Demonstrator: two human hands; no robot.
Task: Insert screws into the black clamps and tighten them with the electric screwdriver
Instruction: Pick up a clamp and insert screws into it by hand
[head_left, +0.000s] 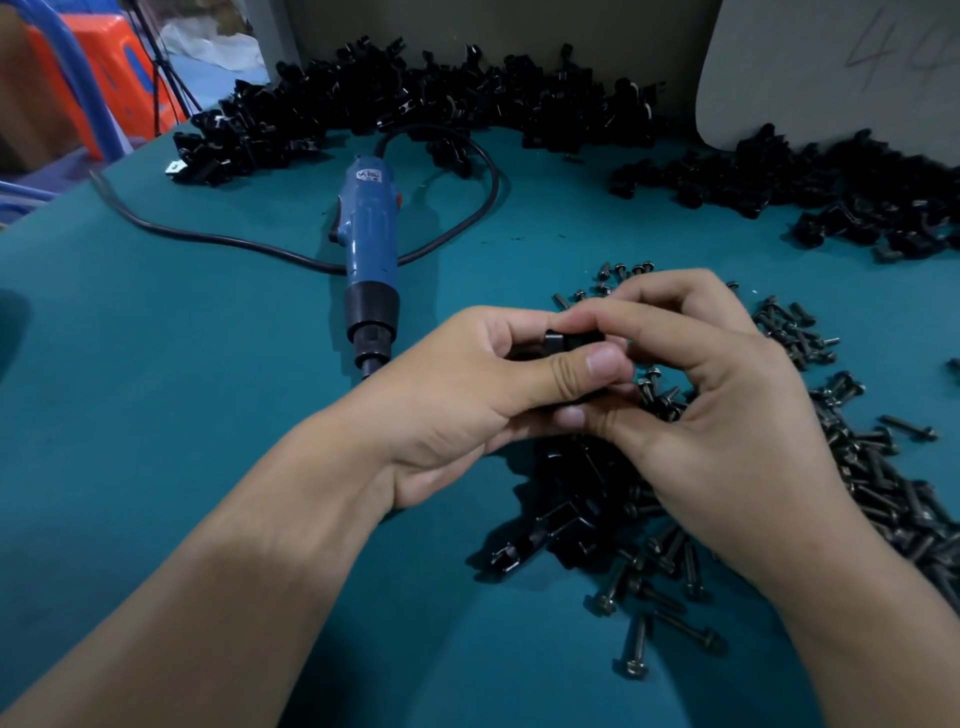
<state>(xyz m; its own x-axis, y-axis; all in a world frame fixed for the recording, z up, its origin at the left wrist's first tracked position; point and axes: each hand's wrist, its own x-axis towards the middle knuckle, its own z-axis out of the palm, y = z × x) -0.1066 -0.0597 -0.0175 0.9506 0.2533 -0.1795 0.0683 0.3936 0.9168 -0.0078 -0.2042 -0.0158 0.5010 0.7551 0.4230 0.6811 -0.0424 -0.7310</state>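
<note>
My left hand (467, 384) grips a black clamp (563, 343) between thumb and fingers at the centre of the head view. My right hand (727, 395) meets it from the right, fingertips pinching at the same clamp; whether a screw sits between them is hidden. Under the hands lies a small heap of black clamps (566, 509). Loose dark screws (872, 467) spread across the green table to the right and front. The blue electric screwdriver (370, 234) lies flat to the upper left of my hands, tip pointing toward me.
A long pile of black clamps (415, 104) runs along the back of the green table (156, 389), with another pile (831, 192) at the right. The screwdriver's black cable (208, 236) loops left. A grey board (831, 67) leans at back right.
</note>
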